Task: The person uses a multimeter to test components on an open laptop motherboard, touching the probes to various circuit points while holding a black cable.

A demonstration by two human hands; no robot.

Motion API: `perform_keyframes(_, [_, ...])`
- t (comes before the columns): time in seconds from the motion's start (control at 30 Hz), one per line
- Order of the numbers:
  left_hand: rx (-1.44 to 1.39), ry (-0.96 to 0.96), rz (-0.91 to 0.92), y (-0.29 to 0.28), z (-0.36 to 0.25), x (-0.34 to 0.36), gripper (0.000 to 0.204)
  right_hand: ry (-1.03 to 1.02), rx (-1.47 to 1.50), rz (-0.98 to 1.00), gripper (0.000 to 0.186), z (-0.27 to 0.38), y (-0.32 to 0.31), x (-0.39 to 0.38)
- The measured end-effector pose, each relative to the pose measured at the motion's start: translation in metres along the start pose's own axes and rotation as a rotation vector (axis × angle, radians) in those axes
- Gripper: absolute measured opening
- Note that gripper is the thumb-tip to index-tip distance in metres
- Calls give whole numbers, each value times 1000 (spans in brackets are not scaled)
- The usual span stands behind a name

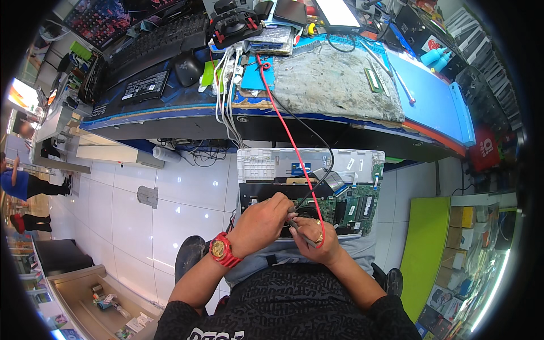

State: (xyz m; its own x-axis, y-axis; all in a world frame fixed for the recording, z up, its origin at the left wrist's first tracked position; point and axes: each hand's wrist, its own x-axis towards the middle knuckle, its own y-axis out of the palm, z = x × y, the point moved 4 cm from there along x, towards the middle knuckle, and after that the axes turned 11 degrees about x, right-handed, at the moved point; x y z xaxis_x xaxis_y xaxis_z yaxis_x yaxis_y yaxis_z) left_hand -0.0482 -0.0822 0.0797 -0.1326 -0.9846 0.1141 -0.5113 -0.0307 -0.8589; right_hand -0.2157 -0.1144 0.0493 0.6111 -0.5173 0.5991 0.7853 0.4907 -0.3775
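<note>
Head view: I see a cluttered workbench [362, 134] beyond both hands; directly beneath them lies an opened laptop base [283, 170], its circuit board exposed to the right hand's side. From the bench, a red lead [291, 139] and a black lead [332, 156] reach down to them. The left hand [263, 222] pinches its fingertips, on what I can't tell; the right hand [320, 239] clasps a slim grey probe [310, 242].

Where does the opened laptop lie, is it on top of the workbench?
No, the opened laptop rests over the person's lap, nearer to the body than the workbench.
</note>
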Motion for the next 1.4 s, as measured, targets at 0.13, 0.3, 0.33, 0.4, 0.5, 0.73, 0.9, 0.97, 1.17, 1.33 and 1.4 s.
perform_keyframes(0.13, [2,8,-6,0,0,0,18,1,-2,-1,28,0,0,1])
perform_keyframes(0.3, [0,1,6,0,0,-1,18,3,9,-11,28,2,0,2])
perform_keyframes(0.33, [-1,-1,6,0,0,-1,18,4,9,-14,28,2,0,2])
perform_keyframes(0.4, [-2,-2,4,-1,-1,0,18,5,7,-17,28,2,0,1])
perform_keyframes(0.5, [-2,2,-2,-1,-1,0,18,4,2,-14,28,2,0,1])
perform_keyframes(0.73, [-2,2,-15,-1,0,-1,16,0,-13,-4,27,1,0,0])
perform_keyframes(0.9, [-9,-18,-20,-3,0,-1,15,8,-18,4,24,2,0,1])
perform_keyframes(0.97, [-38,-29,-23,-2,2,1,15,4,-42,0,22,0,0,-2])
perform_keyframes(1.17, [-71,-18,-56,6,8,1,13,35,-11,-15,23,-3,1,-8])
perform_keyframes(1.33, [-168,-129,-27,4,11,1,11,43,-3,-21,24,-3,1,-6])
perform_keyframes(1.4, [-144,-94,-19,3,10,2,10,37,-8,-9,25,-3,1,-5])
